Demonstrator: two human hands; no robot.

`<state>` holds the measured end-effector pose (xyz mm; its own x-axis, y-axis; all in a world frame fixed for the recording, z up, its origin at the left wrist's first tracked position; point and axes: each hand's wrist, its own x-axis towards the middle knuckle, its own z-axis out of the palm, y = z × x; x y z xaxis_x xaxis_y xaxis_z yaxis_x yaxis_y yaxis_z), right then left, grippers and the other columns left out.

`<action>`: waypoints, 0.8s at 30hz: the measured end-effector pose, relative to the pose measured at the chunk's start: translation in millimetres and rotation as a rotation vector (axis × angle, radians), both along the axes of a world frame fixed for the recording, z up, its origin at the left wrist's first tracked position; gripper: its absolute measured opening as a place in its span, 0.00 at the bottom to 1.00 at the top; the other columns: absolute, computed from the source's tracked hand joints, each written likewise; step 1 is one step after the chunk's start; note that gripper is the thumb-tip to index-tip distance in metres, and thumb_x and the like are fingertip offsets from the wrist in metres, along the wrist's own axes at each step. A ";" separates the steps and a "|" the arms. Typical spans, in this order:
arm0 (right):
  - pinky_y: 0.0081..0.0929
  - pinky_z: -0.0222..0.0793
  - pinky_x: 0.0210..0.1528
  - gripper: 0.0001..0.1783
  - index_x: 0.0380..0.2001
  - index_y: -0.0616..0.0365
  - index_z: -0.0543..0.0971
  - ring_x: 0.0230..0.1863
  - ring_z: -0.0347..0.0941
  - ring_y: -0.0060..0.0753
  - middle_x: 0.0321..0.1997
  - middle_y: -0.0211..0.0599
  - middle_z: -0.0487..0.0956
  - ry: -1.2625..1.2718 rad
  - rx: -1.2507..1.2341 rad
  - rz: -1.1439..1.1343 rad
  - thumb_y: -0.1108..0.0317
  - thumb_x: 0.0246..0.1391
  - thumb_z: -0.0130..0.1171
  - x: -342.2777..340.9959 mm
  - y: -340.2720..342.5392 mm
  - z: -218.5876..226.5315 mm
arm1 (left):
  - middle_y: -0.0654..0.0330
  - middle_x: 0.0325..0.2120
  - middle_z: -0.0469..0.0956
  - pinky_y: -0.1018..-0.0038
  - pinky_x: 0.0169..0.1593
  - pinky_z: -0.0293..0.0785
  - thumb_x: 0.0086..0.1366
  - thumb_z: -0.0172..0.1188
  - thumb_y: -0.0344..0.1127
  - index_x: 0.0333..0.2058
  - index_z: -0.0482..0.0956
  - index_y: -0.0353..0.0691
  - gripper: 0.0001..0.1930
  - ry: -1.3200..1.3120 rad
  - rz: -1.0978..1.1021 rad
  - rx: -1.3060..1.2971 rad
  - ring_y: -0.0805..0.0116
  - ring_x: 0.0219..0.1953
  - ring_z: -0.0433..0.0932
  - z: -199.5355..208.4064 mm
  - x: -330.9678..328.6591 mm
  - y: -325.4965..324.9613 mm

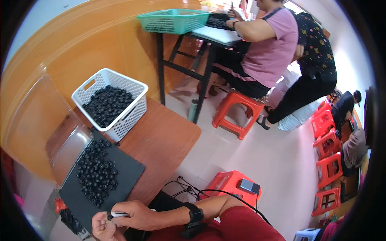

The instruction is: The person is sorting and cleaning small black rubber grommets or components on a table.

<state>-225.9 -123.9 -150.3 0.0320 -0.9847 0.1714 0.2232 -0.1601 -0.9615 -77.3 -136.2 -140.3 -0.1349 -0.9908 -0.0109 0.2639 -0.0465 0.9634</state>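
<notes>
My right hand point(136, 216) is closed around a small white pen-like tool point(119, 214) at the near edge of a black mat point(128, 166). My left hand point(101, 229) is curled just below it, its fingers meeting the tool's dark tip; whether it holds a part is hidden. A heap of small black round parts point(96, 172) lies on the mat, just above both hands. A black band point(196, 214) sits on my right wrist.
A white basket point(132, 116) full of black parts stands on the brown table point(165, 136) behind the mat. Red stools point(237, 110) stand on the pale floor. Other people sit at a black-framed table with a green basket point(173, 21). Black cables point(189, 188) trail by my knee.
</notes>
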 end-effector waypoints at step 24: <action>0.21 0.62 0.23 0.09 0.21 0.63 0.75 0.22 0.65 0.16 0.19 0.26 0.70 0.462 -0.110 -0.458 0.69 0.47 0.61 -76.8 -55.2 74.0 | 0.56 0.28 0.78 0.80 0.33 0.72 0.56 0.63 0.29 0.41 0.74 0.30 0.15 -0.110 0.123 -0.025 0.74 0.28 0.75 5.5 29.8 -6.5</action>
